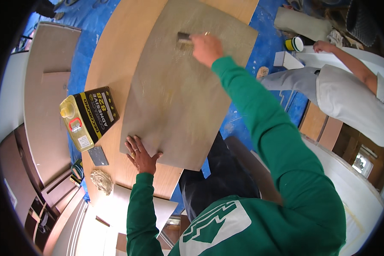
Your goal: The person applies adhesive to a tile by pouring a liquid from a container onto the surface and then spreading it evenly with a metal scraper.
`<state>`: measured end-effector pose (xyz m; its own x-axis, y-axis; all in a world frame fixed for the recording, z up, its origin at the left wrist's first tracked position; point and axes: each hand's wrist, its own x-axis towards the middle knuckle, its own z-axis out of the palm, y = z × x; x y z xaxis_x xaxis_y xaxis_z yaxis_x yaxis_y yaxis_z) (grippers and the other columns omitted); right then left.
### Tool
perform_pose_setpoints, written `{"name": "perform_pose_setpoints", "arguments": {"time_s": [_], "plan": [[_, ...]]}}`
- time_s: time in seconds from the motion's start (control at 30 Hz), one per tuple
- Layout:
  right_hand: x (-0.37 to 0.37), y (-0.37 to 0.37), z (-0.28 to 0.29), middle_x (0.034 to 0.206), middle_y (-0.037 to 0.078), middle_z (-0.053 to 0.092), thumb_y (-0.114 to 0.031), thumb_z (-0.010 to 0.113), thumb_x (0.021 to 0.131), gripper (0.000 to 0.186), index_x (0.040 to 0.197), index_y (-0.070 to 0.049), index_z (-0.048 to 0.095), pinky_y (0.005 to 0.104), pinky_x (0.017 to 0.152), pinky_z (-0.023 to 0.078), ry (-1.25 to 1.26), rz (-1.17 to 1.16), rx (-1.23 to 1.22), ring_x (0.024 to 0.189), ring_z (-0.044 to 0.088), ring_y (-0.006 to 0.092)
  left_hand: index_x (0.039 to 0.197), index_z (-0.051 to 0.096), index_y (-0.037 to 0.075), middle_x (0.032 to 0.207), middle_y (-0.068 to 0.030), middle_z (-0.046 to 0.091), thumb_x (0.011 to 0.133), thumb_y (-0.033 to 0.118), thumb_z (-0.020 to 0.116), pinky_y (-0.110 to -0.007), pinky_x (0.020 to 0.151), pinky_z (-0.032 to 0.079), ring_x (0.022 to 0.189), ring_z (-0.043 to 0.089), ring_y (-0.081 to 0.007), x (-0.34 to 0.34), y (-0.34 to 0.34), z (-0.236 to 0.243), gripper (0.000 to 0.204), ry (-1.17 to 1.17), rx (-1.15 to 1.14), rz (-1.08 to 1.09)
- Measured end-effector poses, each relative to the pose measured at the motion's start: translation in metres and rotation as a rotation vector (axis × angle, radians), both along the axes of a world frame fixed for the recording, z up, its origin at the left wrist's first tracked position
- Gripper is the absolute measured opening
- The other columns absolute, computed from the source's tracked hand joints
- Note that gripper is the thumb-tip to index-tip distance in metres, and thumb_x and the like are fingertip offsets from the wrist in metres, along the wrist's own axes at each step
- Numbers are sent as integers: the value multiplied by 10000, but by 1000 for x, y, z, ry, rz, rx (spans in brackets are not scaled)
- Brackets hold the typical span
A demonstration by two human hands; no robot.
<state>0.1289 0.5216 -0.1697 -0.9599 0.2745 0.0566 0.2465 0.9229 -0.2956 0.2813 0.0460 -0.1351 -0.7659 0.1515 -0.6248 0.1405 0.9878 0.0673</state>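
A large grey-brown sheet point(170, 98) lies on a light wooden board, with a streaky, wet-looking sheen on its surface. My right hand point(207, 49) is closed around a small flat spreader point(184, 38), whose dark blade meets the sheet near its far end; motion blurs its handle. With fingers spread, my left hand point(143, 155) rests on the near left corner of the sheet. Left of the sheet is a rectangular adhesive can point(91, 115), black and yellow, with a yellow cap and red handle. A small dark grey flat piece point(99, 156) lies beside the can.
The wooden board point(111, 64) extends past the sheet's left side. A crumpled beige cloth point(101, 181) sits at its near left. Blue sheeting point(239, 115) covers the floor. At right, another person point(354, 94) works near a small tub point(294, 44). Brown panels point(49, 94) stand at left.
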Motion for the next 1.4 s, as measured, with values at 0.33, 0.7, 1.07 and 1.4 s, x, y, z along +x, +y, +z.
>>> {"name": "perform_pose_setpoints", "arguments": {"time_s": [0.33,0.7,1.07,1.4], "plan": [[84,-117,11,1134,107,776,-124,596,1013,241,1157,-42,771,504,915,570,-70,155,10,1095,742,326,1810,70,103,1901,-147,-18,714,434,1034,-743,1327,167,1745,-19,-407,0,-4,1,1496,0,47,41],[213,-264,39,1175,167,778,-115,613,948,349,1266,-46,740,576,871,588,-453,326,-239,1084,755,371,1813,116,136,1901,-139,11,747,517,999,-736,1335,188,1748,27,-380,-6,-4,9,1435,-21,-1,23],[-7,-153,7,1085,251,798,-239,570,1016,314,1050,-39,810,607,861,603,-179,86,-55,1006,755,493,1816,102,135,1904,-128,-18,752,484,1003,-750,1325,173,1750,-11,-379,-3,1,-1,1437,-15,9,7],[194,-178,49,1363,153,721,-150,620,999,425,1402,-33,690,551,1011,535,-342,131,-140,1241,692,344,1815,76,125,1904,-131,-30,746,487,1007,-731,1333,185,1751,-8,-374,-4,-3,-3,1463,11,22,21]]}}
